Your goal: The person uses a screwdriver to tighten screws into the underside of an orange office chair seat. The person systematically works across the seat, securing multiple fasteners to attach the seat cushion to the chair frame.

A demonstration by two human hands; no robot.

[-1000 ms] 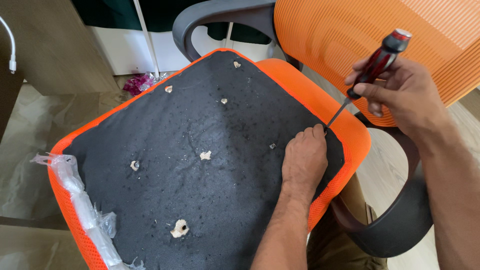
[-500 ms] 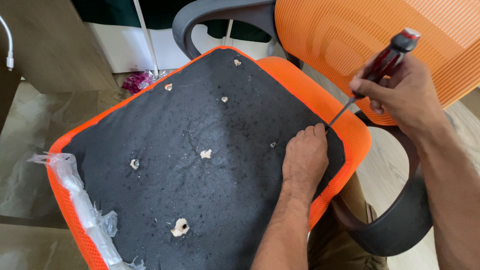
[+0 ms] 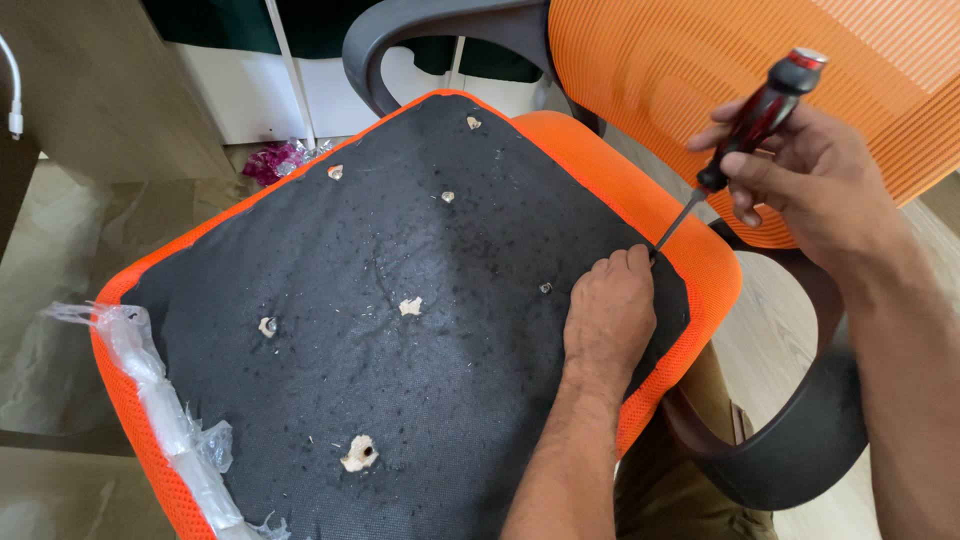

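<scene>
An upturned orange seat [image 3: 600, 170] with a black fabric underside [image 3: 400, 300] fills the view, with torn screw holes [image 3: 410, 306] dotted across the fabric, clear plastic wrap [image 3: 165, 420] along its near-left edge, an orange mesh backrest [image 3: 700, 70] beyond its far-right edge and a dark armrest [image 3: 790, 450] off its right side. The left hand [image 3: 608, 310] rests on the fabric by the seat's right edge, fingers curled together and pinching something too small to tell. The right hand [image 3: 810, 185] is wrapped round a red-and-black screwdriver [image 3: 745, 135], above that edge, its tip slanting down to the left fingertips.

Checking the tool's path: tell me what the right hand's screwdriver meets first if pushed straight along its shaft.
The right hand angles the screwdriver down-left; its tip seems already at the black fabric beside the left hand's fingertips.
</scene>
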